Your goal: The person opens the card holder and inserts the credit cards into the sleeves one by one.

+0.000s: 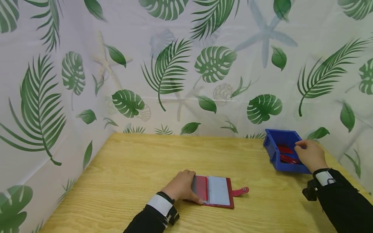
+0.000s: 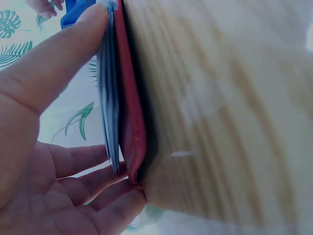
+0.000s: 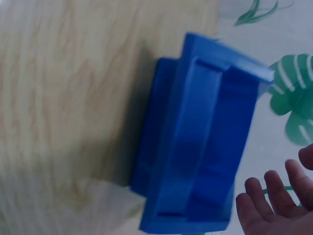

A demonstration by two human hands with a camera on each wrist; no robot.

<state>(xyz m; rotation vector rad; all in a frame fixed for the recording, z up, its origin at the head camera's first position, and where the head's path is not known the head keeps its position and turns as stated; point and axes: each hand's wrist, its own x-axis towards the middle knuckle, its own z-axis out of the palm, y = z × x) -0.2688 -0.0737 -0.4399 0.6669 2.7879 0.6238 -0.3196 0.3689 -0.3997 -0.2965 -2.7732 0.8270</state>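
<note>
A red card holder (image 1: pixel 220 191) with clear plastic sleeves lies spread on the table, its snap strap pointing right. My left hand (image 1: pixel 180 186) grips its left side, thumb on the sleeves near the front edge and fingers at the far edge. Seen edge-on in the left wrist view, the sleeves (image 2: pixel 108 98) fan slightly away from the red cover (image 2: pixel 131 103). Over the right side of a blue bin (image 1: pixel 274 153) hovers my right hand (image 1: pixel 312 156), fingers loosely bent, with nothing visible in them. Red cards (image 1: pixel 288 159) lie inside the bin.
The wood-grain table (image 1: pixel 140 158) extends to a leaf-patterned cloth (image 1: pixel 175 106) hanging at the back and sides. In the right wrist view, the bin stands close to that cloth near the table's edge.
</note>
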